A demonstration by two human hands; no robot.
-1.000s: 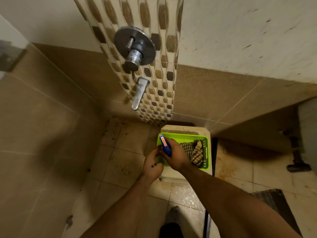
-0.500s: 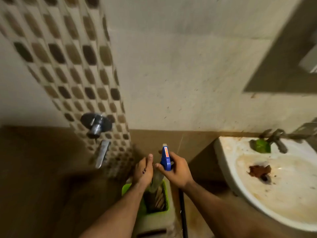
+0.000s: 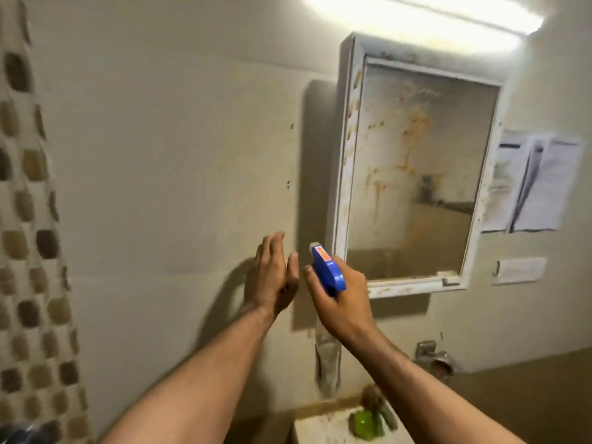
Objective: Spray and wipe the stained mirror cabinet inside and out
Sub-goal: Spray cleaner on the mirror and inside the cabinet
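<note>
The right hand (image 3: 342, 302) is closed around the neck of a clear plastic spray bottle with a blue trigger head (image 3: 327, 270); the bottle body hangs below the grip, blurred. The left hand (image 3: 272, 277) is open, fingers extended, holding nothing, just beside the blue head. No cloth is in either hand.

The white-framed, wall-mounted mirror cabinet (image 3: 413, 168) hangs above the basin, its door shut, the lower left corner of its frame just beyond the bottle. Orange-brown streaks run down the glass and the left frame edge.

Likely faults from this position:

- Nozzle direction cannot be confirmed; a misaimed discharge would wet the wall or the white paper sheets (image 3: 535, 184) fixed just right of the cabinet.
- Heavy spraying would carry dissolved stain down over the bottom edge onto the stained white basin (image 3: 323, 427).
- With no cloth in hand, sprayed fluid may run or dry before wiping.
- With the door shut, the interior is not yet reachable.
</note>
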